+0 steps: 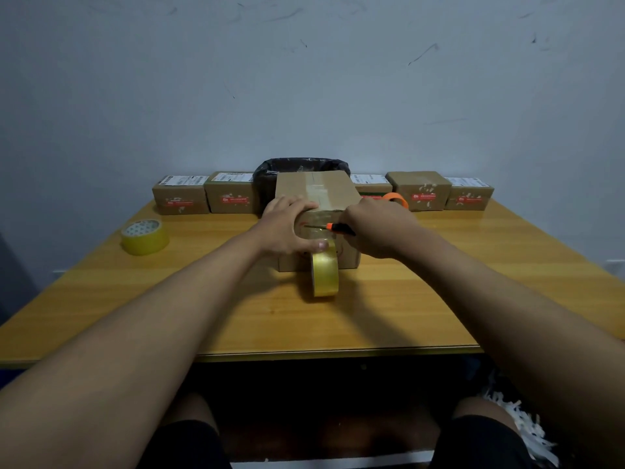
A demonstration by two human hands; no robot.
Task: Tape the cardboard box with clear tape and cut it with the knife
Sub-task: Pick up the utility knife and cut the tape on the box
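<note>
A brown cardboard box (318, 191) stands in the middle of the wooden table, with a strip of clear tape running over its top and down its near face. My left hand (287, 225) presses on the box's near top edge, thumb down on the tape. A roll of clear tape (325, 270) stands on edge against the box's front, still joined to the strip. My right hand (375, 228) grips an orange-and-black knife (333, 228), its blade pointing left across the tape on the front face.
Several small labelled cardboard boxes (181, 198) line the back of the table (406, 316). A black-lined bin (301, 167) sits behind the main box. A second tape roll (145, 235) lies at the left; an orange tape roll (395, 198) peeks out behind my right hand.
</note>
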